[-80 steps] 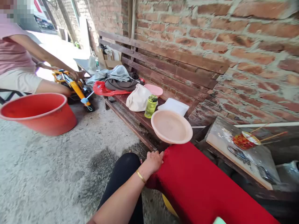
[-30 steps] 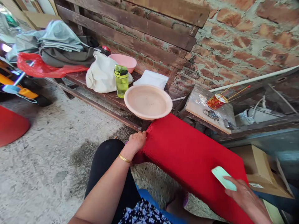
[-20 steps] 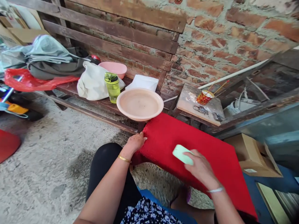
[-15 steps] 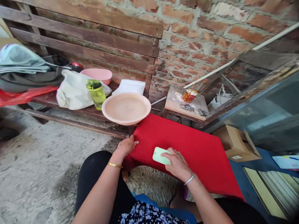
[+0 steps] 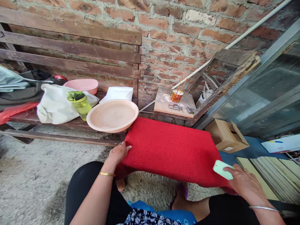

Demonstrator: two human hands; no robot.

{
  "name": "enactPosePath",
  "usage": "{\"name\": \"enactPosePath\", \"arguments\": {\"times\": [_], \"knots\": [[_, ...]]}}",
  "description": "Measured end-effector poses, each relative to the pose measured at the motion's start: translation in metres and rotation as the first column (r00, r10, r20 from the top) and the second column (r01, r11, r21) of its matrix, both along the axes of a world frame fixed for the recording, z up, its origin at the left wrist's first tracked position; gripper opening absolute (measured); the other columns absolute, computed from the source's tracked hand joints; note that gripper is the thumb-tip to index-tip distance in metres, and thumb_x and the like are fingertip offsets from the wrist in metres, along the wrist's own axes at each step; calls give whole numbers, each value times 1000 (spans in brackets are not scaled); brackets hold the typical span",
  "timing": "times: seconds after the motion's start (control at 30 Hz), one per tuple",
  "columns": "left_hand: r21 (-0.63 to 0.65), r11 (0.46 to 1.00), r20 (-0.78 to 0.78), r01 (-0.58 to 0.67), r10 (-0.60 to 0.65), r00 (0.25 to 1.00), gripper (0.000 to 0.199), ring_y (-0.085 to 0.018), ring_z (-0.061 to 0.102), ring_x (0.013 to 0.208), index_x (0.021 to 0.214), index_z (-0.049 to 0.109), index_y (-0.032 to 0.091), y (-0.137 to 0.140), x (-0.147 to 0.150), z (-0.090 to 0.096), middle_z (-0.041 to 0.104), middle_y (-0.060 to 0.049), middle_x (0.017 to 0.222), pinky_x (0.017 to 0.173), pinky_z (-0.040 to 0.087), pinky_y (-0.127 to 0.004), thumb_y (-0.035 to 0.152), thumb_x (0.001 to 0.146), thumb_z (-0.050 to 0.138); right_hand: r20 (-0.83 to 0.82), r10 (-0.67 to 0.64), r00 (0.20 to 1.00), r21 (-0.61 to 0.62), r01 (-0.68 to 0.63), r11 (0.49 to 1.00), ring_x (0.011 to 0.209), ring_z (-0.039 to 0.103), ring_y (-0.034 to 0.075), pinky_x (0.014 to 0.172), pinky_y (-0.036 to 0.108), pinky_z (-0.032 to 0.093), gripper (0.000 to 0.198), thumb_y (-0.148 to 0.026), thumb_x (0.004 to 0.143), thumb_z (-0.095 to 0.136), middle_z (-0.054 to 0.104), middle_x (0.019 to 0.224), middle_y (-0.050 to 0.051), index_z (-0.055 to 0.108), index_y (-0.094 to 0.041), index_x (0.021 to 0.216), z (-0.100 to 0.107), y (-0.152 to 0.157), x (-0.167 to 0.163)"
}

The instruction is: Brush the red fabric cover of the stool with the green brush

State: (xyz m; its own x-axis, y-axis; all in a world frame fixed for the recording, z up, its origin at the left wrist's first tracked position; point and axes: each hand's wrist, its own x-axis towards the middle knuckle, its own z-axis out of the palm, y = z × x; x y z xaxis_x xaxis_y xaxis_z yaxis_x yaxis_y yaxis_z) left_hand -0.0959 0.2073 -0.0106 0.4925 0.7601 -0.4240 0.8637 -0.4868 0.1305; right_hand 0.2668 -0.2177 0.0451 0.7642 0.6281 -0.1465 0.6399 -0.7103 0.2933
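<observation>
Right hand (image 5: 247, 182) moved rightward | palm down — clutching mint block (image 5: 220, 169)

A bright red, nap-textured rectangular cloth (image 5: 168, 150) lies spread flat and taut-looking, its left near corner under the left hand (image 5: 119, 153), its near edge drooping between the two hands. A flat mint-green rectangular piece with rounded corners (image 5: 221, 169) juts leftward from the right hand's (image 5: 245, 181) fingers, over the cloth's right end; contact is unclear.
</observation>
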Motion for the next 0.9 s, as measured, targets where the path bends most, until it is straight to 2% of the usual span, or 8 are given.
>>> {"name": "enactPosePath", "arguments": {"times": [0.17,0.3,0.37,0.47,0.57,0.67,0.77,0.9], "knots": [[21,999,7,-28,28,1000,54,-35,66,117,122,51,7,4,2,-15,70,-28,118,96,46,-44,49,100,26,-372,211,904,281,-108,954,111,61,24,97,33,44,55,-15,68,57,65,119,5,72,-31,119,-2,77,-82],[45,999,-25,-6,7,1000,54,-34,67,116,124,48,6,7,3,-26,70,-29,117,98,46,-44,49,100,25,-464,298,834,333,-148,931,101,61,20,91,31,43,56,-13,63,59,64,115,1,73,-33,113,-15,101,-110],[71,997,-44,31,-28,999,54,-34,67,115,125,47,5,8,3,-30,70,-29,116,97,46,-44,48,100,25,-466,243,851,292,-111,950,98,62,19,87,29,43,56,-10,62,58,65,111,1,73,-32,111,-15,81,-96],[88,994,-48,69,-65,997,53,-34,67,115,123,48,4,8,3,-32,70,-29,115,97,47,-43,46,100,24,-422,91,902,192,-9,981,96,65,19,84,28,44,53,-8,66,56,68,109,1,74,-32,109,-7,21,-56],[74,996,-36,45,-43,998,55,-34,67,115,121,50,4,9,5,-32,70,-30,115,97,46,-43,47,100,23,-257,-82,963,63,102,993,95,67,21,84,31,45,51,-7,73,51,69,112,5,75,-33,109,3,-42,-17],[53,999,-27,1,0,1000,57,-36,67,115,121,52,4,9,7,-30,71,-30,115,96,46,-45,49,99,25,-76,-184,980,8,185,983,100,67,26,87,37,46,53,-5,75,47,67,117,10,76,-30,112,9,-73,1],[36,999,-21,-25,26,999,57,-36,65,118,121,53,4,6,10,-24,69,-30,118,97,46,-44,49,99,24,-131,-122,984,91,134,987,100,67,27,92,37,46,50,-12,73,52,66,117,9,74,-30,115,7,-50,-7],[62,998,-24,-31,33,999,54,-34,65,118,122,51,4,-2,12,-15,69,-29,119,97,46,-42,47,100,27,-355,98,930,270,1,963,103,64,22,93,32,46,56,-16,66,55,65,115,4,72,-32,117,-4,32,-45]]}}
